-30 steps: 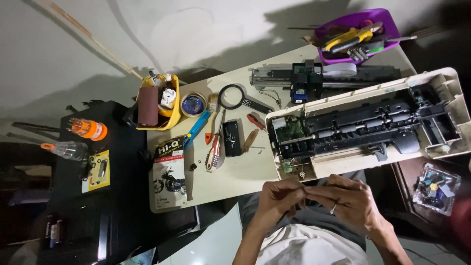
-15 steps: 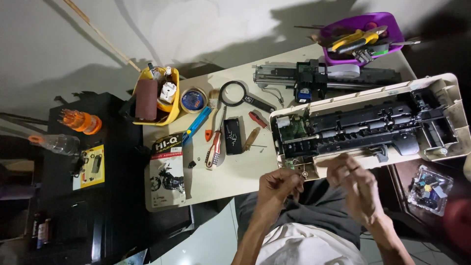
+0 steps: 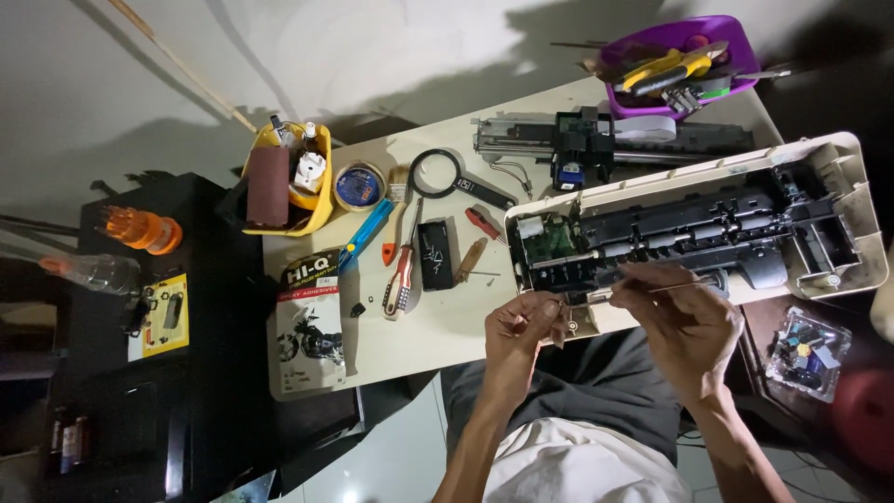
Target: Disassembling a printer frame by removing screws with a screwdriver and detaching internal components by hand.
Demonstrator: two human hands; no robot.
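Note:
An opened beige printer body (image 3: 843,177) with black inner parts lies on the right of the white table (image 3: 447,326). My right hand (image 3: 684,326) is at its near edge, pinching a thin metal rod (image 3: 684,286) that points right over the black insides. My left hand (image 3: 523,328) hovers at the printer's near left corner with fingers curled and pinched together. I cannot make out anything tiny in that pinch. A small metal ring (image 3: 571,326) lies just right of it.
A red-handled screwdriver (image 3: 400,279), a black dish of screws (image 3: 435,251), a magnifying glass (image 3: 438,172), a blue cutter (image 3: 368,233) and an adhesive pack (image 3: 307,317) lie left. A yellow tub (image 3: 317,210), a purple tool tray (image 3: 722,42), a black carriage unit (image 3: 587,140) stand behind.
Both hands were together over my lap. They have parted and risen to the printer's near edge, the right one now holding the rod over the open body.

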